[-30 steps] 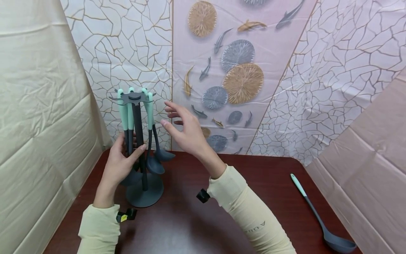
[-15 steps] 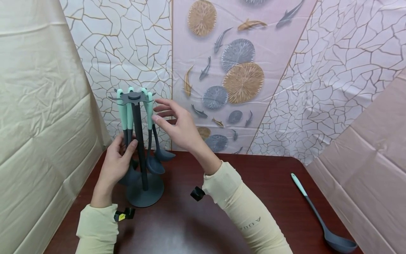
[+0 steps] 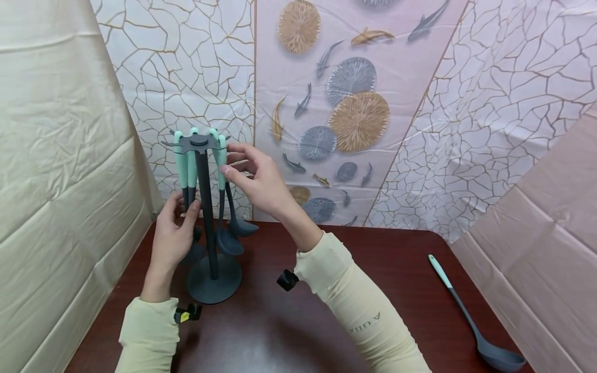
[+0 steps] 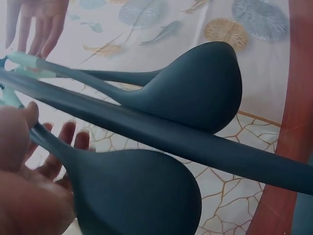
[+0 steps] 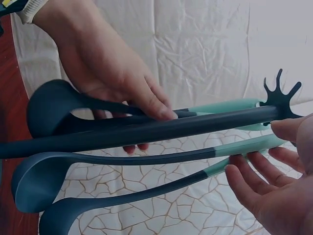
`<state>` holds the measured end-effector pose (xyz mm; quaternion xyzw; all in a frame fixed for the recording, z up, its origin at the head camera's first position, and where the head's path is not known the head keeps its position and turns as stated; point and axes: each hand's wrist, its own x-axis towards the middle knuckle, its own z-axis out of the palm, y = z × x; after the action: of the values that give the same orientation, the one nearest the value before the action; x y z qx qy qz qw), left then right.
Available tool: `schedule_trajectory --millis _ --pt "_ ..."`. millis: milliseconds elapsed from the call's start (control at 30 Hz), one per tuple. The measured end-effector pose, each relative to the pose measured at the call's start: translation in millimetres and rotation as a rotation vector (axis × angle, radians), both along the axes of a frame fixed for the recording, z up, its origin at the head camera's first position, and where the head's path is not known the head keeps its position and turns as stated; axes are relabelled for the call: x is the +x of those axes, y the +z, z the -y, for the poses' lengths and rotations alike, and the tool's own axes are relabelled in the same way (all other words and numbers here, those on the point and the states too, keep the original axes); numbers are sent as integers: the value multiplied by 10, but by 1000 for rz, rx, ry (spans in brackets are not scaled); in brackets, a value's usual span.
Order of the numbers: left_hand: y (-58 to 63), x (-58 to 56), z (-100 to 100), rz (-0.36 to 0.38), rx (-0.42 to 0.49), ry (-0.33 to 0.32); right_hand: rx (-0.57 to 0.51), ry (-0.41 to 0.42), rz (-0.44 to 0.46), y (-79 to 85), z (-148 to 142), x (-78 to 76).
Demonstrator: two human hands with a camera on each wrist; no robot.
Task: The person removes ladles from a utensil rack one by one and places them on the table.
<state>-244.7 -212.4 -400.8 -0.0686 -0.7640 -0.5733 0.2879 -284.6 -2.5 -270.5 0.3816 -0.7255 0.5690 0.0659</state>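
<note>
A dark stand holds several hanging utensils with mint-green handles and dark heads. On its left side, my left hand grips the shaft of a ladle, thumb in front and fingers behind. The ladle's rounded head shows large in the left wrist view. My right hand is at the stand's right side, its loosely extended fingertips touching the mint handles. Below those handles hang two round-headed utensils, the nearer one in front of the other. The right thumb lies along the front handle.
Another ladle with a mint handle lies at the right edge of the dark red table. Patterned cloth hangs close behind the stand, and a beige cloth drapes down the left side.
My right hand has moved left, from beside the stand to the mint handles. The left hand has shifted slightly on the shafts; the stand stays in place.
</note>
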Motion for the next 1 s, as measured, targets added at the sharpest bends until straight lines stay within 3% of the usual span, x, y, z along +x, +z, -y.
schedule_trajectory --millis 167,333,533,700,867,1000 --pt "3 -17 -65 -14 -16 84 -9 10 15 -7 16 -7" --pt "18 -6 -112 -43 30 139 -9 9 20 -14 49 -6" --pt "66 40 -200 -211 131 213 -39 20 43 -9 55 7" --pt "219 177 -325 -328 165 239 -31 15 32 -10 48 4" --pt "339 282 -397 -310 116 195 -26 0 25 -11 35 2" --pt "304 248 -378 -246 67 187 -22 -7 25 -9 25 4"
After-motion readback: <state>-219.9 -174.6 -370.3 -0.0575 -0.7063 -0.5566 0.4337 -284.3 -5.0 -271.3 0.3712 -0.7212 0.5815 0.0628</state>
